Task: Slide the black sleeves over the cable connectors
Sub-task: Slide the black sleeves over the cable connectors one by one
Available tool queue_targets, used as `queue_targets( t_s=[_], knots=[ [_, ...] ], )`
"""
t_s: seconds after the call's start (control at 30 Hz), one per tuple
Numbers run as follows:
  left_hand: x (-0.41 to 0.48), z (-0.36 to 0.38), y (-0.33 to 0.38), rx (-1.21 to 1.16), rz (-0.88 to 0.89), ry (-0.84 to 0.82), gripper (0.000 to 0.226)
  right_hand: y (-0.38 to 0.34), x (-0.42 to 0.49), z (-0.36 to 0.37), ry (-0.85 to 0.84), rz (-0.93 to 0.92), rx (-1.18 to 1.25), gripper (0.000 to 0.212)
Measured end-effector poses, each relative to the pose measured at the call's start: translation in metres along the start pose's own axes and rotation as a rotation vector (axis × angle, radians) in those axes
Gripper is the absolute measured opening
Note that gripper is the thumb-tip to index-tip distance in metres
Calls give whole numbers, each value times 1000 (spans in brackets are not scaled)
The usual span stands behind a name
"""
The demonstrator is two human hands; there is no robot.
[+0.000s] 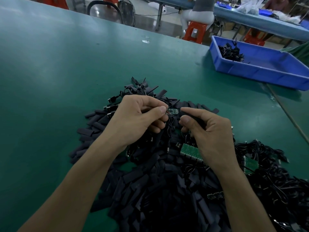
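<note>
No legible text or labels anywhere.

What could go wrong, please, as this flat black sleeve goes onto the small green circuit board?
The flat black sleeve in the right hand sits at the small green circuit board end-on; its mouth could catch on a corner and buckle. The left hand pinches right by the thin red wires, so a hard push might strain them. The board's thin black cable hangs toward the heap of loose sleeves and could snag.
</note>
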State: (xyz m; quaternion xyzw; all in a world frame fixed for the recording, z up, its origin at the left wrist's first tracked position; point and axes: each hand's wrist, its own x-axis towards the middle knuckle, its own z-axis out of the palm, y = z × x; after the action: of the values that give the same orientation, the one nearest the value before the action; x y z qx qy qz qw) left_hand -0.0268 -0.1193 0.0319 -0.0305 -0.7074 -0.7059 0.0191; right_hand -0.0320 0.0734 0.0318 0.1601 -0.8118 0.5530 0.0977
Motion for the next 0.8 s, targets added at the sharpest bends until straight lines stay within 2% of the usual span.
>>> queue_targets(
  t_s=[0.23, 0.53, 0.63, 0.8],
  knots=[
    [-1, -1, 1, -12, -29, -20, 10, -1, 1, 2, -5, 25, 29, 33],
    [-2, -3, 5, -7, -86, -57, 10, 3, 1, -1, -43, 50, -6, 28],
    [-2, -3, 4, -1, -93, -60, 10, 1, 0, -1, -74, 48, 32, 30],
    [-2, -3, 4, -42, -94, -75, 9, 0, 2, -3, -75, 59, 137, 20]
  ],
)
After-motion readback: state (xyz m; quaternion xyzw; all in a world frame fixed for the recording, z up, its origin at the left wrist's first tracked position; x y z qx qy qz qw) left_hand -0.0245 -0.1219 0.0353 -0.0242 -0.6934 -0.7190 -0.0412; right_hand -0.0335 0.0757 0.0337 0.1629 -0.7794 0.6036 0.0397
